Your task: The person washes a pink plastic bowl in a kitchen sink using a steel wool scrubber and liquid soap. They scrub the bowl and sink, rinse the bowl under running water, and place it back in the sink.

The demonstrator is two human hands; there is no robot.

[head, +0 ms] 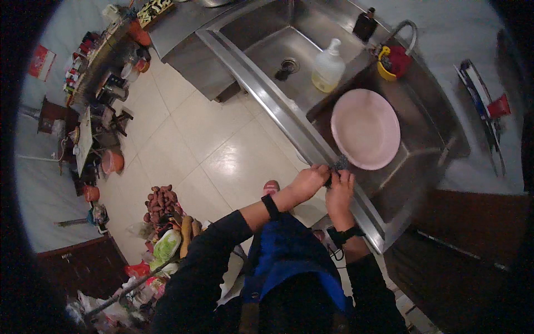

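Note:
Both hands are close together at the front edge of a stainless steel sink. My left hand and my right hand have their fingers curled at a small dark thing between them, too unclear to name. A bit of grey, mesh-like material shows just past the fingertips. Beyond the hands, a pink plastic basin with cloudy liquid sits in the right sink bowl. How firmly each hand grips cannot be seen.
A pump bottle stands in the left bowl near the drain. Behind the basin are a curved faucet, a yellow container with red cloth, and a dark bottle. Sweet potatoes and a cabbage lie on the floor.

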